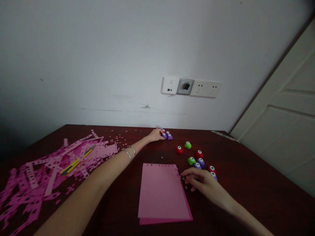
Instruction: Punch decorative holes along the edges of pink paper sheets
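Note:
My left hand [156, 135] reaches to the back of the table, its thumb and fingers closed about a purple paper punch [164, 135] in a small cluster. Another purple punch [169, 136] stands just right of it. Loosely bent, with its fingers apart and nothing seen in them, my right hand [203, 182] is beside the right edge of the pink paper [162, 193]. That paper lies over a darker pink sheet [157, 221] and has small holes along its top edge. Near my right hand are red [199, 153], green [191, 161] and purple punches [200, 162].
On the left lies a heap of punched pink paper strips [52, 177] with a yellow craft knife [73, 165] on top. Pink paper bits are scattered around. A ruler-like strip [225, 135] lies at the back right. Behind the table is a wall with sockets [206, 88].

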### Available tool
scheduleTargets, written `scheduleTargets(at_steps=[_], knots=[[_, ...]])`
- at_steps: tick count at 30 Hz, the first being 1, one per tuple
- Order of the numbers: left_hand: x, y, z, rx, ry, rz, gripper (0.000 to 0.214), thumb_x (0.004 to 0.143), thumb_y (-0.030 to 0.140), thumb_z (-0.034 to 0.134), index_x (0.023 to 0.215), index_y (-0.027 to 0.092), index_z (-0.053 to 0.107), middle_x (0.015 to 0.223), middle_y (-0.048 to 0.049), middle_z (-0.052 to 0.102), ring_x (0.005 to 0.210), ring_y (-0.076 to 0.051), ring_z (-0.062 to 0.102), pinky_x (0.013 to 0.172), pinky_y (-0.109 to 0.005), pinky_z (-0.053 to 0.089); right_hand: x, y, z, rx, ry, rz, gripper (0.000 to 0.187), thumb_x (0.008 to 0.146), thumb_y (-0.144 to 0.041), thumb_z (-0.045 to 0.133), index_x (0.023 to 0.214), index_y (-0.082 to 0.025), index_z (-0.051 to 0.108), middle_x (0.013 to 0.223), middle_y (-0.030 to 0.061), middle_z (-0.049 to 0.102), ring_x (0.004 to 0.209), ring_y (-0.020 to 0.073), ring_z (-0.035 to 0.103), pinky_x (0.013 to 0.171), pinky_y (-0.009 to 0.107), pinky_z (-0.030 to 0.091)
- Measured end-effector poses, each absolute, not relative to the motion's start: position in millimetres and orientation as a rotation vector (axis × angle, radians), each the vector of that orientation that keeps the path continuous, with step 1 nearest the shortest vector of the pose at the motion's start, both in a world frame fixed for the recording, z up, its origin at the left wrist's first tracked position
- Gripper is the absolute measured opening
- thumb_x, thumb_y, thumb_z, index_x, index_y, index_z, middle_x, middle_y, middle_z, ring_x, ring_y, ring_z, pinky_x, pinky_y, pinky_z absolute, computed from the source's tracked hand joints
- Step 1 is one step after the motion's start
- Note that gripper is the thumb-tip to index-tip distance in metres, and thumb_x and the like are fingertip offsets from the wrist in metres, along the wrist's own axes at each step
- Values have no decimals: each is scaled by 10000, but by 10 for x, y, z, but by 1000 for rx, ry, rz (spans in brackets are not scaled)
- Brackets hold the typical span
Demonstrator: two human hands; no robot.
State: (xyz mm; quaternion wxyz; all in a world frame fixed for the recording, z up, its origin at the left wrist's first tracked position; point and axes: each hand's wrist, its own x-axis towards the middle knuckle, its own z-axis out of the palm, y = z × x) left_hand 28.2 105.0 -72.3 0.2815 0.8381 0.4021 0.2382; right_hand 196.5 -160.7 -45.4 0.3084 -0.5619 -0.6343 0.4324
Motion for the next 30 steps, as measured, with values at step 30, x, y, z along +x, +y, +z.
scheduleTargets(at_steps=[30], knots=[[-406, -644, 190, 2415, 728, 673, 216, 634, 282, 680, 764, 144, 577, 692, 8, 574, 623, -100, 506, 565, -223, 373, 1762, -1478, 60, -1397, -1790, 760, 203, 763, -252, 538, 930, -177, 626, 785, 38, 634, 695, 156, 596, 581, 268, 496]])
